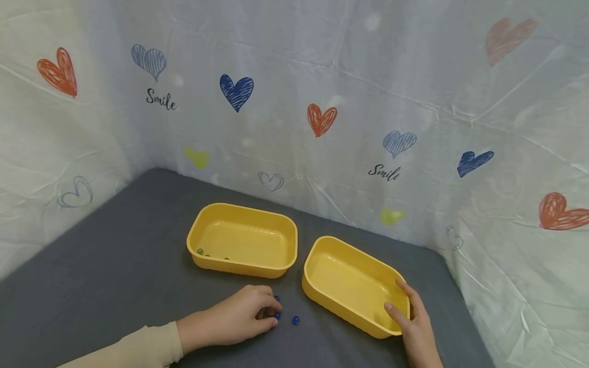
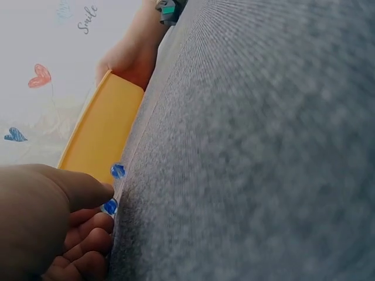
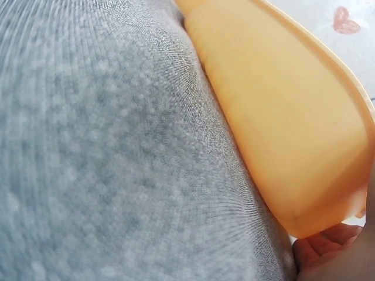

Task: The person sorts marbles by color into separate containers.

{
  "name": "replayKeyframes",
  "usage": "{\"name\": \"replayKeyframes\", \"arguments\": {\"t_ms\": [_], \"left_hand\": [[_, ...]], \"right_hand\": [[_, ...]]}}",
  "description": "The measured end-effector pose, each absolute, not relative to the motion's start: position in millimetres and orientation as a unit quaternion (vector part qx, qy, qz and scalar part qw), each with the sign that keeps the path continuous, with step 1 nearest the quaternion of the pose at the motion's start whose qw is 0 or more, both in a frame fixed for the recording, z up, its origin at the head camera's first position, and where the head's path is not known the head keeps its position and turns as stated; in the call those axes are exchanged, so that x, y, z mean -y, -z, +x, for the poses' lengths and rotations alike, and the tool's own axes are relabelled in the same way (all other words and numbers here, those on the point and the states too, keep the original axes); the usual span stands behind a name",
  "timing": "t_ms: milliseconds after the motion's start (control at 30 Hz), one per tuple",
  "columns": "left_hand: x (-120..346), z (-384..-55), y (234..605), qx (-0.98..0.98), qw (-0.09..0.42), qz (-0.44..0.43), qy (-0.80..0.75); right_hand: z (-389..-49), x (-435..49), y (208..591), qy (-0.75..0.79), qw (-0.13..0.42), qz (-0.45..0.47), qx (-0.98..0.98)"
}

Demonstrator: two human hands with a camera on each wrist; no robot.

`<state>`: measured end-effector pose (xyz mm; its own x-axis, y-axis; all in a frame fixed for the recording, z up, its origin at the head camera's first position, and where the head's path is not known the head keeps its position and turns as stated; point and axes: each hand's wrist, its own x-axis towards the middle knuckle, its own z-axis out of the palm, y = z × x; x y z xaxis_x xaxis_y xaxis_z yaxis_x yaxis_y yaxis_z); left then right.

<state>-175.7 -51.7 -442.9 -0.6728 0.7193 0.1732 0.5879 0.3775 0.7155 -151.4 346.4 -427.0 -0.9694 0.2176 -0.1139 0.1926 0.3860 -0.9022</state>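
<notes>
My left hand (image 1: 239,314) is low over the dark cloth, its thumb and fingers curled about a blue marble (image 2: 109,206) at the fingertips. A second blue marble (image 1: 296,320) lies just right of them. Another blue marble (image 1: 277,298) shows behind the index finger. My right hand (image 1: 417,327) grips the right end of a yellow bin (image 1: 338,309), with the thumb and a finger over its rim. In the right wrist view, curled fingers (image 3: 322,246) show at the bin's lower corner. No marbles show inside this bin.
Left of the gripped bin stands another yellow bin (image 1: 248,237), with a green marble (image 1: 200,251) and parts of others along its near wall. Grey cloth (image 1: 124,255) covers the surface. A white curtain (image 1: 285,66) printed with hearts hangs behind and at both sides.
</notes>
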Motion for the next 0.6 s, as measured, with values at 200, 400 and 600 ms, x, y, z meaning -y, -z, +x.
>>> {"name": "replayKeyframes", "arguments": {"t_ms": [200, 400, 600], "left_hand": [[49.6, -176.8, 443.4, -0.825, 0.075, 0.398, -0.393], [48.3, -177.1, 443.9, -0.825, 0.069, 0.401, -0.392], [46.5, -178.0, 446.0, -0.828, 0.066, 0.399, -0.389]], "right_hand": [[-150.9, -346.2, 428.4, -0.542, 0.014, -0.124, 0.831], [-151.5, -347.9, 430.4, -0.539, 0.015, -0.125, 0.833], [-152.4, -348.6, 429.7, -0.533, 0.018, -0.125, 0.837]]}}
